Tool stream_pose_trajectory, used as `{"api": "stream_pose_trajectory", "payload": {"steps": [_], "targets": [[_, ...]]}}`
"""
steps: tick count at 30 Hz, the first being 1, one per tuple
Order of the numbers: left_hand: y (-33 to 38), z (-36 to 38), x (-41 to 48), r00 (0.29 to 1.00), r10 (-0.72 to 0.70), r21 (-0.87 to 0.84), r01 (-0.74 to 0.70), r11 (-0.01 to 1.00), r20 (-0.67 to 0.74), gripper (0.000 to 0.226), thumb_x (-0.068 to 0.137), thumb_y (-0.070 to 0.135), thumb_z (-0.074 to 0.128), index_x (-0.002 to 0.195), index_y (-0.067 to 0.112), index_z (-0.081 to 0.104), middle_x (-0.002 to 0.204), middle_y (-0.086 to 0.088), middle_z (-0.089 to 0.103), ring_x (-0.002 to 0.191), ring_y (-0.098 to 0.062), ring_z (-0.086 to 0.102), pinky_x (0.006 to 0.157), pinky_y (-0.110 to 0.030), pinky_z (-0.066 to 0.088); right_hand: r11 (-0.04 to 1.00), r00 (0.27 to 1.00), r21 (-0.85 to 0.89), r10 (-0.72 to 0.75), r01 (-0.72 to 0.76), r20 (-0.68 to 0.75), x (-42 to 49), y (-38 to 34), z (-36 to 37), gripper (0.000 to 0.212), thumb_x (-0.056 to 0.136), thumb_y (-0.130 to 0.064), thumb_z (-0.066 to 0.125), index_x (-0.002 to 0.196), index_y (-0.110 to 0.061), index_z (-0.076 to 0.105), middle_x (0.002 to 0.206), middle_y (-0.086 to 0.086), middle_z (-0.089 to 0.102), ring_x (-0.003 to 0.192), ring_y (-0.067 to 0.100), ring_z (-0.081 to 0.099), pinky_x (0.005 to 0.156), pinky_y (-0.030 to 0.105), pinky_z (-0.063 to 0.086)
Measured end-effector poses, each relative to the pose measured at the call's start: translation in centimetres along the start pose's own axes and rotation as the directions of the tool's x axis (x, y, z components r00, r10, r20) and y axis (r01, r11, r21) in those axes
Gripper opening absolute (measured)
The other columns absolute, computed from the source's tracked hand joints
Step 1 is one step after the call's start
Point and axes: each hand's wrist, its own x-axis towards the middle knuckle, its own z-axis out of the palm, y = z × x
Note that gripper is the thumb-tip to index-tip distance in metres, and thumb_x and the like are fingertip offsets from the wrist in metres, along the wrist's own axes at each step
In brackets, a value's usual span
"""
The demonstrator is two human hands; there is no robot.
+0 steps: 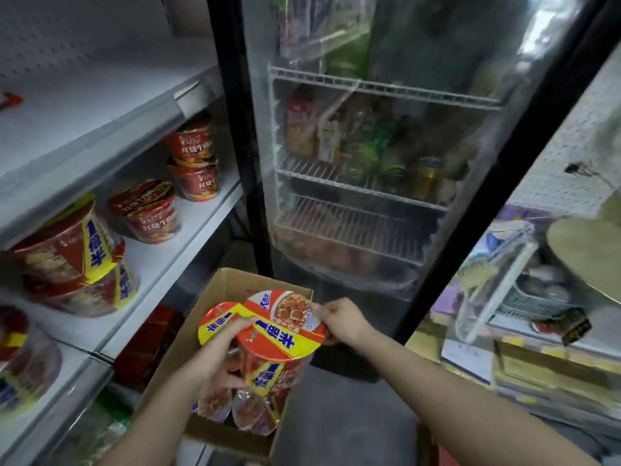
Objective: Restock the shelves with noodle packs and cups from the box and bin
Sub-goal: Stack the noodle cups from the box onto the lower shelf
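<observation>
I hold a twin pack of red noodle cups [280,334] with a yellow band above an open cardboard box [218,290]. My left hand [218,351] grips the pack's left side and near wall. My right hand [339,319] pinches the right rim of the lid. More cups [248,412] lie in the box below. The middle shelf [151,264] on the left carries a banded twin pack [77,257], a single red cup [151,211] and two stacked red cups [195,156].
A glass-door fridge [369,163] with wire racks and drinks stands straight ahead. The top shelf [84,105] is nearly bare. A lower shelf [50,381] holds more banded cups. Cluttered goods and boxes [537,331] fill the right side. Grey floor lies right of the box.
</observation>
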Motion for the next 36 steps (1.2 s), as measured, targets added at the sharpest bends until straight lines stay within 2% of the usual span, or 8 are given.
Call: {"api": "stream_pose_trajectory", "payload": {"steps": [7, 15, 20, 23, 25, 27, 31, 36], "targets": [[-2.2, 1.5, -5.2, 0.99, 0.113, -0.286, -0.132, 0.949, -0.082, 0.051, 0.078, 0.05, 0.069, 0.122, 0.025, 0.061, 0.125, -0.015, 0.065, 0.114, -0.042, 0.061, 0.081, -0.072, 0.05, 0.98, 0.985, 0.134, -0.158, 0.148, 0.065, -5.9, -0.4, 0.2, 0.041, 0.095, -0.055, 0.051, 0.083, -0.021, 0.071, 0.062, -0.008, 0.068, 0.057, 0.007, 0.065, 0.079, 0.041, 0.058], [-4.0, -2.2, -15.2, 0.926, 0.203, -0.373, -0.319, 0.871, -0.317, 0.054, 0.083, 0.057, 0.062, 0.128, 0.028, 0.055, 0.117, -0.008, 0.066, 0.105, -0.036, 0.066, 0.076, -0.059, 0.057, 0.923, 0.903, 0.023, -0.381, 0.385, 0.199, -10.9, -1.9, 9.1, 0.077, 0.073, -0.084, 0.055, 0.134, -0.038, 0.054, 0.133, 0.0, 0.058, 0.126, 0.016, 0.054, 0.11, 0.043, 0.041], [-7.0, -6.9, -23.7, 0.882, 0.321, -0.283, -0.424, 0.86, -0.345, 0.046, 0.091, 0.068, 0.04, 0.109, 0.032, 0.062, 0.112, 0.005, 0.069, 0.096, -0.019, 0.066, 0.068, -0.036, 0.052, 0.864, 0.826, 0.167, -0.503, 0.475, 0.253, -15.3, -4.0, 16.8, 0.074, 0.073, -0.054, 0.08, 0.137, -0.036, 0.046, 0.123, -0.003, 0.066, 0.11, 0.008, 0.064, 0.086, 0.025, 0.053], [-10.2, -10.7, -27.5, 0.807, 0.428, -0.258, -0.551, 0.794, -0.407, 0.038, 0.102, 0.044, 0.034, 0.115, 0.02, 0.061, 0.089, 0.009, 0.076, 0.076, 0.0, 0.07, 0.057, -0.021, 0.056, 0.881, 0.821, 0.238, -0.469, 0.409, 0.326, -18.3, -4.7, 21.8, 0.075, 0.065, -0.061, 0.077, 0.125, -0.024, 0.053, 0.118, -0.003, 0.069, 0.094, -0.002, 0.068, 0.075, 0.016, 0.051], [-12.5, -14.1, -29.4, 0.772, 0.444, -0.262, -0.592, 0.762, -0.455, 0.035, 0.099, 0.039, 0.05, 0.118, 0.011, 0.059, 0.105, -0.005, 0.07, 0.085, -0.01, 0.068, 0.063, -0.022, 0.055, 0.905, 0.828, 0.268, -0.415, 0.331, 0.378, -20.1, -5.2, 24.9, 0.061, 0.07, -0.066, 0.067, 0.115, -0.027, 0.058, 0.103, -0.011, 0.072, 0.082, -0.006, 0.068, 0.067, 0.012, 0.051], [-15.0, -17.4, -30.8, 0.747, 0.474, -0.171, -0.602, 0.78, -0.466, 0.045, 0.086, 0.044, 0.07, 0.113, 0.011, 0.057, 0.107, -0.011, 0.062, 0.086, -0.014, 0.063, 0.066, -0.024, 0.051, 0.933, 0.857, 0.268, -0.335, 0.241, 0.392, -21.5, -5.6, 27.4, 0.038, 0.085, -0.06, 0.054, 0.109, -0.032, 0.059, 0.086, -0.019, 0.071, 0.073, -0.008, 0.067, 0.065, 0.012, 0.052], [-17.4, -19.9, -34.1, 0.717, 0.547, 0.019, -0.599, 0.8, -0.431, 0.056, 0.072, 0.037, 0.086, 0.117, 0.022, 0.056, 0.096, 0.009, 0.071, 0.089, -0.009, 0.067, 0.072, -0.017, 0.053, 0.949, 0.828, 0.218, -0.306, 0.227, 0.47, -23.6, -6.2, 31.5, 0.102, 0.052, -0.094, 0.058, 0.128, -0.026, 0.056, 0.111, -0.006, 0.073, 0.102, 0.013, 0.069, 0.097, 0.041, 0.052], [-18.7, -22.4, -36.0, 0.608, 0.564, 0.221, -0.546, 0.808, -0.558, 0.112, 0.051, 0.028, 0.096, 0.132, 0.024, 0.019, 0.121, 0.013, 0.055, 0.103, 0.003, 0.06, 0.083, -0.016, 0.051, 0.897, 0.738, 0.193, -0.438, 0.398, 0.513, -25.7, -8.3, 35.7, 0.101, 0.053, -0.078, 0.076, 0.132, -0.022, 0.048, 0.12, -0.002, 0.069, 0.105, 0.012, 0.068, 0.099, 0.04, 0.052]]}}
